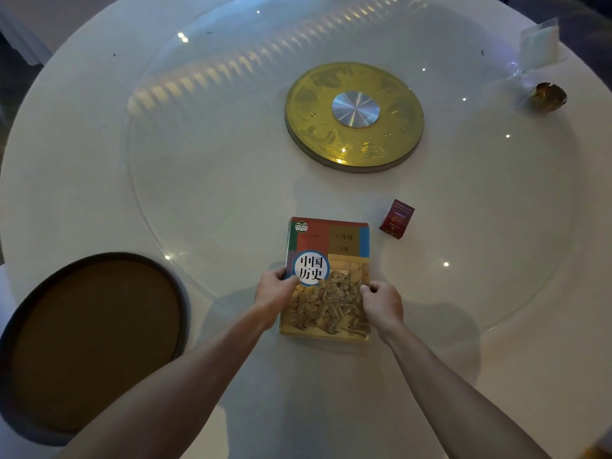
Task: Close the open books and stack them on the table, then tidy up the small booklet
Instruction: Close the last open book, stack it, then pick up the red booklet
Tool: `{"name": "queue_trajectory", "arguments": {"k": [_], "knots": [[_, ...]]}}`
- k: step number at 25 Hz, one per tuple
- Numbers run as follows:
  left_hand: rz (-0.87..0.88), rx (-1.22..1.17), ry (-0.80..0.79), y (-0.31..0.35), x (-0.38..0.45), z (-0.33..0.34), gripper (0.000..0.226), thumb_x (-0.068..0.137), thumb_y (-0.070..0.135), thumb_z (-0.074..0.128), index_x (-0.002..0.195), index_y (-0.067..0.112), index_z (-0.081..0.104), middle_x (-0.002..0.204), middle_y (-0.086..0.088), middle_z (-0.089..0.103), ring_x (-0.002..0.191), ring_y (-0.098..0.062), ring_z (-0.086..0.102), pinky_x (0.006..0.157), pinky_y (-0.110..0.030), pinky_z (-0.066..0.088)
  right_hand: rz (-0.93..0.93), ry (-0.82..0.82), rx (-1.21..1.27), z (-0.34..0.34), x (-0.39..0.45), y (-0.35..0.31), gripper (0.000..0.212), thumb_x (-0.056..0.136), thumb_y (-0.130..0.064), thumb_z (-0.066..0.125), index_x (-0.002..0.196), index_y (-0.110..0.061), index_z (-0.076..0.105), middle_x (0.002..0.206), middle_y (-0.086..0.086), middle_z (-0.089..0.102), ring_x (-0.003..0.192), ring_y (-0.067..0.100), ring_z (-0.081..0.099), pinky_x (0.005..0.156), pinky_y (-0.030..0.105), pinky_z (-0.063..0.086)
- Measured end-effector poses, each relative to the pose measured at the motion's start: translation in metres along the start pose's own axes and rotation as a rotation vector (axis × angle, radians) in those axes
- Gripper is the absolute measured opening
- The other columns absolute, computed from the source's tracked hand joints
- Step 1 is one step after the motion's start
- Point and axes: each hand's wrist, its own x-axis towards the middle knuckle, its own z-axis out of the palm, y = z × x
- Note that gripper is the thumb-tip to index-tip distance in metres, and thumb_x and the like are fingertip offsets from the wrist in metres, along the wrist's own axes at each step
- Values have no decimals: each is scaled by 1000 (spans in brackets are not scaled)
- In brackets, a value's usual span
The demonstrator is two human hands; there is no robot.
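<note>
A closed textbook with a colourful cover and a white circle of characters lies on top of a stack on the round white table. Edges of other books show under its left and near sides. My left hand grips the stack's left edge, thumb on the cover. My right hand holds the right edge, fingers curled at the cover's side. A small dark red booklet stands slightly open on the glass, just beyond and to the right of the stack, apart from both hands.
A glass turntable covers the table's middle, with a gold disc and silver hub at its centre. A round brown stool sits at the near left. A clear plastic bag and a small brown object lie far right.
</note>
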Motion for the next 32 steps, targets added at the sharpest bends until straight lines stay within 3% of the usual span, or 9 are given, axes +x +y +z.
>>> {"name": "queue_trajectory", "arguments": {"k": [8,12,14,17,19,23,28,30,32], "knots": [[15,60,-28,5,22,9,37,81,23,74,117,20,71,106,2,75,94,-7,67,62,-18,52,-4,-43,44,-5,20,-7,40,97,-32,56,62,-12,57,63,4,58,64,24,57,59,34,40],[71,341,160,25,29,19,57,78,38,68,129,15,55,119,-7,57,113,-22,55,93,-42,54,28,-37,147,-20,36,-10,41,97,-42,55,71,-12,66,74,0,70,71,22,66,65,38,54],[237,444,225,53,34,28,59,84,34,66,137,13,50,121,-8,50,114,-22,48,97,-36,48,30,36,177,-37,52,-17,26,98,-35,56,91,-15,72,91,3,74,87,26,70,77,43,58],[329,318,30,105,45,53,44,92,25,63,133,11,59,122,-3,62,106,-14,58,76,-15,45,-9,130,203,-67,78,-31,32,98,-24,60,126,-9,66,120,11,71,111,30,66,98,46,55],[291,280,-124,129,57,79,44,95,25,62,136,10,59,128,-6,65,113,-16,62,78,-16,50,-8,148,199,-84,101,-37,39,96,-22,61,132,-6,63,125,13,69,116,31,65,103,46,53],[294,354,-225,163,75,130,47,97,21,57,142,7,53,142,-8,58,129,-21,55,104,-29,44,42,93,284,-97,143,-32,40,78,-33,54,95,0,70,84,8,57,79,27,55,80,55,58],[235,417,-241,173,95,178,47,99,18,55,144,6,50,139,-11,58,126,-24,56,86,-22,43,49,-4,412,-105,154,-30,29,99,-5,51,120,0,70,87,3,63,87,25,61,89,53,58],[228,486,-249,168,102,188,34,98,15,54,130,6,61,116,-11,67,99,-18,66,67,-16,46,11,-60,451,-104,157,-30,24,98,-3,51,105,-14,71,85,4,66,83,25,60,77,46,56],[226,525,-237,163,105,194,26,96,14,55,117,7,68,97,-7,67,71,-9,59,50,-17,37,-13,-84,446,-100,160,-27,25,95,-2,54,98,-20,72,89,9,69,80,26,62,72,40,52]]}}
